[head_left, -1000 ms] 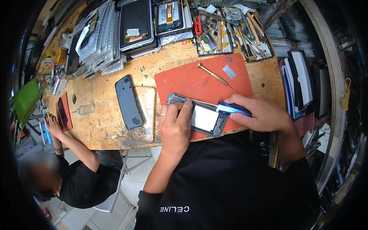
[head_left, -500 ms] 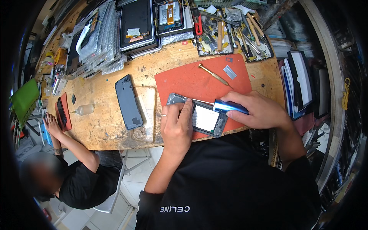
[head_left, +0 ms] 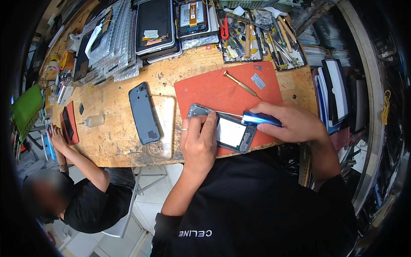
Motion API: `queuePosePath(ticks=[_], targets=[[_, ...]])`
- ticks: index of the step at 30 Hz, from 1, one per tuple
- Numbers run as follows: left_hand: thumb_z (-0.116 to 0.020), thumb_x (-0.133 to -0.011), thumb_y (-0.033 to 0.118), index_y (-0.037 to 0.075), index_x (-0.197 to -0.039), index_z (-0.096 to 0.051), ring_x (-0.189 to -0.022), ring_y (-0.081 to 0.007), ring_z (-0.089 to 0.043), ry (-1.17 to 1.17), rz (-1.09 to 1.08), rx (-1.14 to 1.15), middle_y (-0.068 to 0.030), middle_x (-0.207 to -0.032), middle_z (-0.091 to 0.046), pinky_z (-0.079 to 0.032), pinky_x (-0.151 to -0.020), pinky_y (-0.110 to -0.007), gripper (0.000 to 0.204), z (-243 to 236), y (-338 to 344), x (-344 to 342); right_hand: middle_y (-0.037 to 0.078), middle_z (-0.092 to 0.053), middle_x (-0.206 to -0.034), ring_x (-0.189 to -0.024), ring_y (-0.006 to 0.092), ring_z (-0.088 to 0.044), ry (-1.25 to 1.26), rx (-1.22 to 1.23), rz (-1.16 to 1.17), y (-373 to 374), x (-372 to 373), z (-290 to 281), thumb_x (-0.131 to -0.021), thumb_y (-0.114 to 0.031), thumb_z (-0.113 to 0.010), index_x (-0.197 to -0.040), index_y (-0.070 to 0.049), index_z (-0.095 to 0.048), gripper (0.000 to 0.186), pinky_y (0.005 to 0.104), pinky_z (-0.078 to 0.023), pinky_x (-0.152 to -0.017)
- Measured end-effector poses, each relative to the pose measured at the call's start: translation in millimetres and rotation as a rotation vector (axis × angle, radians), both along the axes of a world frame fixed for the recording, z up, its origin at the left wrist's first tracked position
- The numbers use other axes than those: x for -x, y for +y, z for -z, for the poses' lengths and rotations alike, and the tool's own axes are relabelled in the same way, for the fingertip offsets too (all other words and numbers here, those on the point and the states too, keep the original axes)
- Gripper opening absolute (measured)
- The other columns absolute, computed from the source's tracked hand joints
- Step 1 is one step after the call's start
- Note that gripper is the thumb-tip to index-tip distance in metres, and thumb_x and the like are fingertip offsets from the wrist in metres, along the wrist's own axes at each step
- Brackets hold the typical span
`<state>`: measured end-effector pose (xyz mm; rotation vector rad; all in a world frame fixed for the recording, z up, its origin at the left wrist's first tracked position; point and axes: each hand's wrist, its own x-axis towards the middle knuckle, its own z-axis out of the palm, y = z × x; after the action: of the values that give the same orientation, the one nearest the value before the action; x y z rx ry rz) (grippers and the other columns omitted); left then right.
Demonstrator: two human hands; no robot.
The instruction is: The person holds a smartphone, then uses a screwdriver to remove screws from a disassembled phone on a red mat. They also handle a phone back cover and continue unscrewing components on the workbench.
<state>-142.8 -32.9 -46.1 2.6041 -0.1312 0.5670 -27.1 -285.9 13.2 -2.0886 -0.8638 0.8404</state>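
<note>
On the orange mat [head_left: 214, 88] lies an opened phone [head_left: 231, 132], tilted, its dark frame around a white battery area. My left hand [head_left: 198, 143], a ring on one finger, grips the phone's left part with curled fingers. Its fingertips meet the thin shaft near the tip. The blue-handled screwdriver [head_left: 262, 119] is closed in my right hand [head_left: 291, 122], its shaft reaching leftward along the phone's far edge. The very tip is hidden at my left fingers. Beyond them, a brass-coloured screwdriver [head_left: 240, 84] and a small grey metal plate [head_left: 257, 81] rest on the mat.
Left of the mat, a dark phone back cover [head_left: 144, 113] overlaps a clear case [head_left: 167, 128]. Trays of tools [head_left: 244, 40], stacked devices [head_left: 155, 25] and bubble-wrap sleeves [head_left: 113, 45] line the far side. A co-worker's hand [head_left: 58, 138] is near another phone at left, by a bottle [head_left: 94, 121].
The screwdriver and my right hand have shifted slightly right. My left hand stays on the phone with almost the same pose. The whole view has drifted a little.
</note>
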Motion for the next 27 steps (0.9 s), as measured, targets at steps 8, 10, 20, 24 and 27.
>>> queuePosePath(ticks=[8, 10, 20, 24, 27], targets=[[-0.08, -0.082, -0.007, 0.002, -0.115, -0.078, -0.087, -0.0289, -0.065, -0.024, -0.028, 0.008, -0.0093, -0.096, -0.069, -0.053, -0.076, -0.04, 0.034, 2, -1, -1, 0.021, -0.076, -0.097, -0.085, 0.0404, -0.076, 0.04, 0.005, -0.011, 5, -1, 1, -0.103, -0.025, -0.068, -0.135, -0.006, -0.062, 0.038, 0.0464, -0.057, -0.076], [-0.08, -0.079, -0.007, -0.001, -0.116, -0.077, -0.09, -0.0306, -0.065, -0.014, -0.019, -0.004, -0.011, -0.099, -0.069, -0.055, -0.081, -0.041, 0.037, 2, -2, 0, 0.02, -0.076, -0.097, -0.085, 0.0384, -0.077, 0.035, 0.007, -0.022, 5, -2, 2, -0.103, -0.025, -0.068, -0.137, -0.005, -0.062, 0.04, 0.0439, -0.057, -0.075], [-0.082, -0.084, -0.006, 0.004, -0.112, -0.08, -0.084, -0.0288, -0.065, -0.067, -0.065, 0.016, -0.0094, -0.093, -0.07, -0.053, -0.072, -0.04, 0.03, 5, -3, -3, 0.022, -0.076, -0.101, -0.089, 0.0438, -0.075, 0.024, 0.014, -0.019, 11, -4, 1, -0.102, -0.025, -0.067, -0.132, -0.007, -0.063, 0.036, 0.0507, -0.057, -0.079], [-0.082, -0.084, -0.006, 0.004, -0.112, -0.08, -0.083, -0.0287, -0.066, -0.083, -0.072, 0.037, -0.0096, -0.092, -0.071, -0.053, -0.072, -0.04, 0.03, 6, -4, -4, 0.022, -0.076, -0.102, -0.09, 0.0458, -0.074, 0.052, 0.008, -0.003, 14, -4, -1, -0.102, -0.025, -0.067, -0.13, -0.007, -0.062, 0.034, 0.0533, -0.056, -0.08], [-0.082, -0.084, -0.006, 0.004, -0.111, -0.079, -0.082, -0.0285, -0.066, -0.091, -0.069, 0.042, -0.0096, -0.092, -0.071, -0.053, -0.072, -0.04, 0.029, 7, -3, -5, 0.022, -0.076, -0.103, -0.09, 0.0457, -0.074, 0.055, 0.009, 0.002, 15, -4, -2, -0.102, -0.025, -0.067, -0.131, -0.008, -0.062, 0.034, 0.0533, -0.056, -0.081]])
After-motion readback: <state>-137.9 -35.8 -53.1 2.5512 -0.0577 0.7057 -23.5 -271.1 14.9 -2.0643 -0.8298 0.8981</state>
